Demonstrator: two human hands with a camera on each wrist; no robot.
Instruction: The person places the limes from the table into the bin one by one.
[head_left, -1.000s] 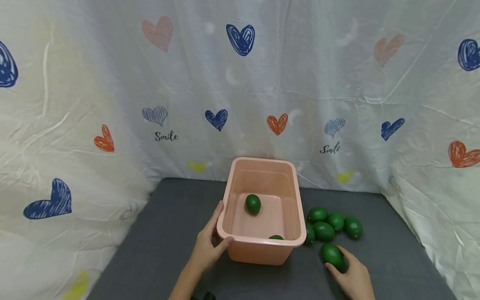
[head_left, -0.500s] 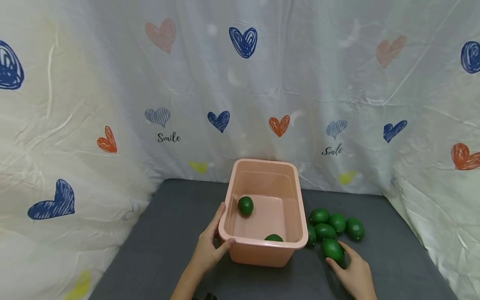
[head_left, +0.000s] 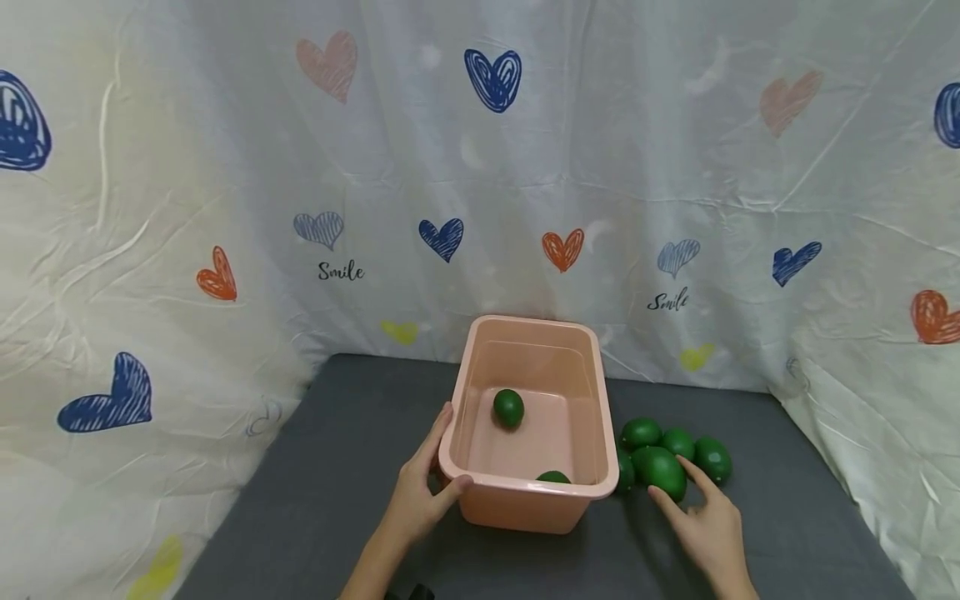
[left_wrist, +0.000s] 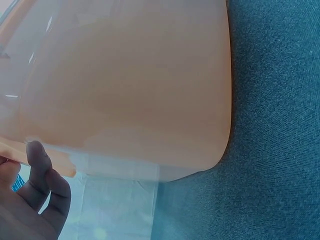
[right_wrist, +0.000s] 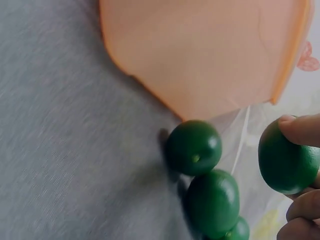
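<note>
Green lime held by right hand, fingers pinching; left hand grips pink bin. Looks like transfer step; next needs lifting higher, then releasing inside.

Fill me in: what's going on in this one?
A person's left grip holds the near-left corner of a pink bin with two green fruits visible inside. Their right grip pinches another green fruit, held up off the dark gray table beside the bin. More green fruits sit clustered on the table, to the bin's right.
</note>
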